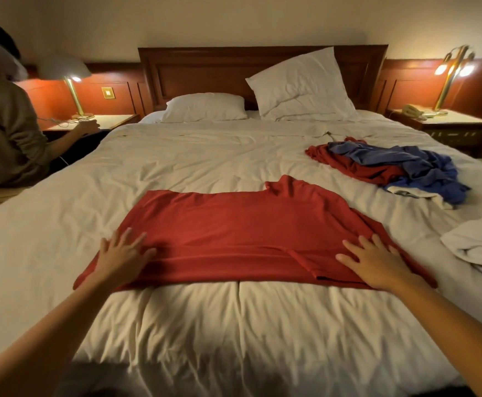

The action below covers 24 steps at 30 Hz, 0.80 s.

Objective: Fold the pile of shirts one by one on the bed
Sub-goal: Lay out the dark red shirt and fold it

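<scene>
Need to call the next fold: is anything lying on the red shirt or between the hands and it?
Nothing visible. The left hand and right hand lie flat on the near corners of the red shirt. The shirt pile and the white cloth lie apart from it, to the right.

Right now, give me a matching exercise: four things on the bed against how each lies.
Things: 1 near red shirt; 2 blue shirt; 3 left pillow; 4 right pillow.
States: A leans on the headboard; B lies flat in front of the headboard; C spread under the left hand and right hand; D crumpled on the pile.
Pairs: 1-C, 2-D, 3-B, 4-A.
</scene>
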Each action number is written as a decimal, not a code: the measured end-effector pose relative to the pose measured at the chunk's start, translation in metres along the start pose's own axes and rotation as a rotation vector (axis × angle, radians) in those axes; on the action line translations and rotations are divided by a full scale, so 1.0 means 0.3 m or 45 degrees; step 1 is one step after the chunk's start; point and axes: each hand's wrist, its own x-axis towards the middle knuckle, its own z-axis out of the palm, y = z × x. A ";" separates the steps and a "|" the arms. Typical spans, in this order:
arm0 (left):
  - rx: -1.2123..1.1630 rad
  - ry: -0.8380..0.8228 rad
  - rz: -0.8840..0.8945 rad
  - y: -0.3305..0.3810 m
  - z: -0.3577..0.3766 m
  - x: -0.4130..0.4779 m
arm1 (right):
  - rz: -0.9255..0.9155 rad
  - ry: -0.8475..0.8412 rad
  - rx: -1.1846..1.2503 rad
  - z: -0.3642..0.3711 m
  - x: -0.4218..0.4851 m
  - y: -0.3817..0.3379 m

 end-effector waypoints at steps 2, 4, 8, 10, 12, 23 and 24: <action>-0.005 -0.130 0.130 0.046 0.054 -0.006 | 0.010 -0.156 0.105 0.033 0.015 -0.001; 0.060 -0.239 0.167 0.057 0.100 -0.007 | 0.051 -0.218 0.193 0.037 0.028 0.016; -0.156 -0.254 -0.091 0.126 0.066 -0.007 | 0.179 0.113 0.262 0.009 0.074 0.063; -0.210 -0.222 -0.148 0.198 0.046 0.004 | 0.318 0.300 0.344 0.006 0.123 0.124; -0.244 -0.178 -0.037 0.291 0.051 0.021 | 0.456 0.271 0.574 0.011 0.183 0.206; -0.177 -0.146 0.205 0.569 0.092 0.041 | 0.548 0.269 1.001 0.055 0.273 0.426; -0.188 -0.135 0.196 0.568 0.094 0.042 | 0.531 0.289 0.966 0.049 0.258 0.440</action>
